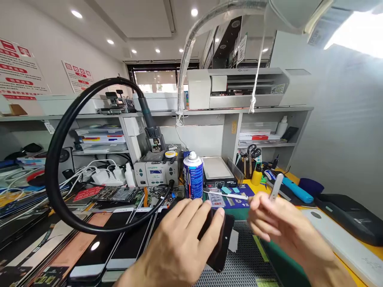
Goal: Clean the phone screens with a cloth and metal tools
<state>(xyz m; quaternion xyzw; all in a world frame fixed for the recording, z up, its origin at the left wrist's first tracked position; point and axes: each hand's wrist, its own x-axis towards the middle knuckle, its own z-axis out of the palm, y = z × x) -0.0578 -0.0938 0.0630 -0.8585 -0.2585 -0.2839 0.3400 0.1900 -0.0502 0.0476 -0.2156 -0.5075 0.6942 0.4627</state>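
"What does the head view give you?"

"From my distant seat I see the left hand point(185, 235) laid over a black-faced phone point(220, 249), above the ribbed mat point(242, 267) at centre. I read the spread palm as a steadying weight; its underside is hidden, so I cannot tell whether the fingers clamp the phone or merely rest on it"

"And the other hand?"

"The right hand point(275, 219), apart from the phone on its right, has thumb and finger pinched together on a thin metal blade point(276, 187), tip up. Gripped low like that, I judge, most of its length is left free, and the upright angle holds the tip away from the phone"

"Does the phone lie flat?"

"I cannot tell; it slants over the mat, a white slip point(234, 241) showing beside its edge"

"Why the crowd around it?"

"Easy reach, I would guess. A blue spray can point(193, 179) stands just beyond the left hand; the grey station point(155, 173) behind has its black hose point(49, 167) looped leftward. Other phones point(98, 247) lie side by side at left, probably for sorting by eye, and scissors point(253, 151) stand at right, handles uppermost for quick taking"
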